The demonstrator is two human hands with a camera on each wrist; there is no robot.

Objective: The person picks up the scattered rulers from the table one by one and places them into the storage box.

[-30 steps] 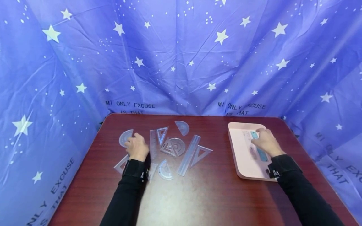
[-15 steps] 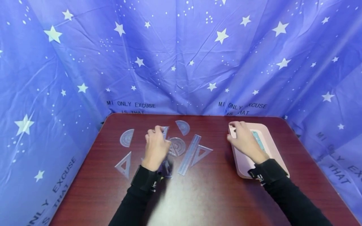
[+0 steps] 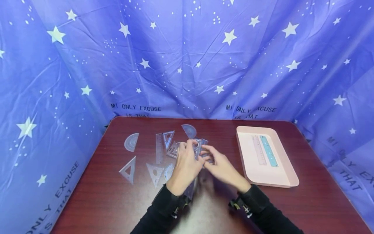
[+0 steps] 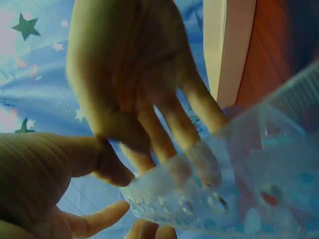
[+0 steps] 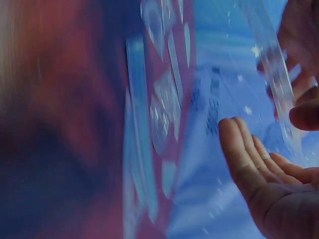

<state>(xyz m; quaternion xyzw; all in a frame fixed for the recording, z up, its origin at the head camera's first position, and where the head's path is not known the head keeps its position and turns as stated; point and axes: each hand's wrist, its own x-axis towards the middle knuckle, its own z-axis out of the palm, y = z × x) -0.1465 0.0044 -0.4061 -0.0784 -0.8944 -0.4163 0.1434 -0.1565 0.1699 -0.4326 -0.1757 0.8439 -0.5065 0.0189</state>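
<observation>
My left hand (image 3: 187, 165) pinches a clear stencil ruler (image 3: 197, 147) with holes, above the middle of the table. Large in the left wrist view, the ruler (image 4: 219, 201) is gripped at one end by my left thumb and finger (image 4: 112, 164). My right hand (image 3: 223, 169) is close beside it; its fingers lie behind the ruler and show through it. In the right wrist view, my right hand (image 5: 279, 194) has its fingers extended near the ruler's lower end. Whether they touch it cannot be told. Beneath the hands, another clear ruler is mostly hidden.
A pink tray (image 3: 257, 182) stands at right with a pinkish clear ruler (image 3: 259, 151) and a teal ruler (image 3: 268, 151). Scattered at left and centre are a protractor (image 3: 131, 142), set squares (image 3: 132, 169), a clear ruler (image 3: 159, 148) and another protractor (image 3: 190, 130).
My right hand has left the tray and moved left to the table's middle. My left hand has moved right across the scattered tools, bringing the stencil ruler beside my right hand.
</observation>
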